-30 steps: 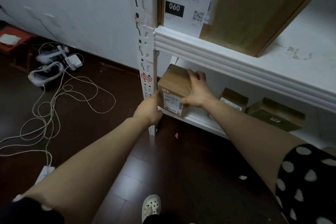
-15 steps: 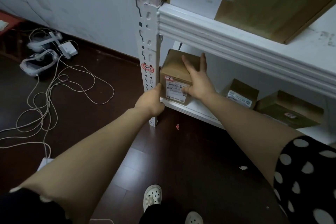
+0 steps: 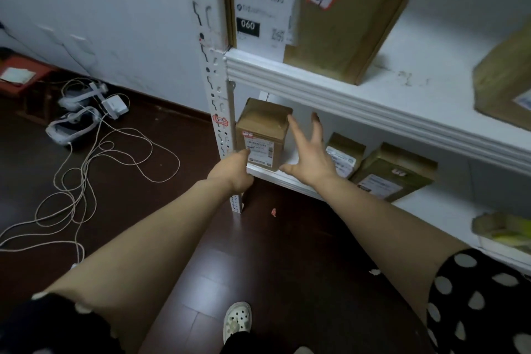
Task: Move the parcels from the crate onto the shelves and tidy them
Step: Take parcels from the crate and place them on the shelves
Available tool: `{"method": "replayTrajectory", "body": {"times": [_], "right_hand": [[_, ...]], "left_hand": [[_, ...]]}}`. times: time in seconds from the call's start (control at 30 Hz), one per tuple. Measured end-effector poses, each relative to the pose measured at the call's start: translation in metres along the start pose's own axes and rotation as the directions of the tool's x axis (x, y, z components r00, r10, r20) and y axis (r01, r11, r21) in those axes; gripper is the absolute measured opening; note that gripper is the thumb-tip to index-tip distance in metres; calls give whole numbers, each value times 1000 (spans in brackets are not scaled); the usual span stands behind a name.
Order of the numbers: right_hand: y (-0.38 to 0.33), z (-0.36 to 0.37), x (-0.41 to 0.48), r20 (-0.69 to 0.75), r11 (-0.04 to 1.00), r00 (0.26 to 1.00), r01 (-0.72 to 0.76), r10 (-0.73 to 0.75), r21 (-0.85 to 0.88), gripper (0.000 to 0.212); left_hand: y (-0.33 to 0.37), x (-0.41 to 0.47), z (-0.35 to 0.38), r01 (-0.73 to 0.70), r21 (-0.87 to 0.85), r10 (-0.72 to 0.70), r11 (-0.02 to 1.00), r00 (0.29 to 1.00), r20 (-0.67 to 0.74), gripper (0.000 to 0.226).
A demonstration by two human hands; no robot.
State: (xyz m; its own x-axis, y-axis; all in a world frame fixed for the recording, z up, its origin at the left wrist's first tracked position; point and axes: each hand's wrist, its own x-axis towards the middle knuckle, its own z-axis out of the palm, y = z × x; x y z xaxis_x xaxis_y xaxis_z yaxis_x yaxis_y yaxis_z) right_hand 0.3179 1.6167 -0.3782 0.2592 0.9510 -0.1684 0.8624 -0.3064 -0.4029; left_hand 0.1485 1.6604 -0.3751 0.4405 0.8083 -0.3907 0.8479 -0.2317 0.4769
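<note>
The right hand (image 3: pixel 309 158) is released, its fingers straight and spread wide, palm turned toward the right side of a small brown box (image 3: pixel 263 129); the forefinger reaches up by the box's top right corner and the thumb lies near its bottom right corner, though whether either truly touches the cardboard cannot be told. The left hand (image 3: pixel 232 171) sits at the box's lower left front corner, against the white post (image 3: pixel 214 80). Its back faces the camera and its fingers are hidden, so whether it grasps anything cannot be told. The small box stands upright at the far left end of the lower shelf (image 3: pixel 275 178), just beside the post, with a printed label on its front face. Farther right on the same shelf lie two more brown boxes (image 3: pixel 344 152) (image 3: pixel 393 169), side by side and near each other. On the upper shelf (image 3: pixel 316 86) a large box (image 3: pixel 344 23) with a barcode label sits at the left end, and another box (image 3: pixel 502 86) shows at the right edge. On the dark floor to the left lie loose cables (image 3: pixel 86 167) and white headsets (image 3: pixel 74 123). A white shoe (image 3: pixel 237 319) shows at the bottom.
</note>
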Motion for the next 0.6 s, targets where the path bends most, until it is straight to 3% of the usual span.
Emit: {"method": "replayTrajectory", "body": {"times": [0.2,0.4,0.5,0.6], "right_hand": [[41,-30,-95,49,995,996,-77,74,66,95],[91,-70,-217,6,934,950,-308,312,181,78],[114,-93,-291,-73,853,867,-466,494,234,75],[122,-101,-369,-165,714,711,-605,683,352,70]], "left_hand": [[66,-66,13,-45,84,40,995,997,64,55],[158,-123,45,-330,193,289,924,934,211,58],[201,-151,68,-504,233,425,831,847,319,63],[231,-187,92,-677,234,550,698,716,430,62]]}}
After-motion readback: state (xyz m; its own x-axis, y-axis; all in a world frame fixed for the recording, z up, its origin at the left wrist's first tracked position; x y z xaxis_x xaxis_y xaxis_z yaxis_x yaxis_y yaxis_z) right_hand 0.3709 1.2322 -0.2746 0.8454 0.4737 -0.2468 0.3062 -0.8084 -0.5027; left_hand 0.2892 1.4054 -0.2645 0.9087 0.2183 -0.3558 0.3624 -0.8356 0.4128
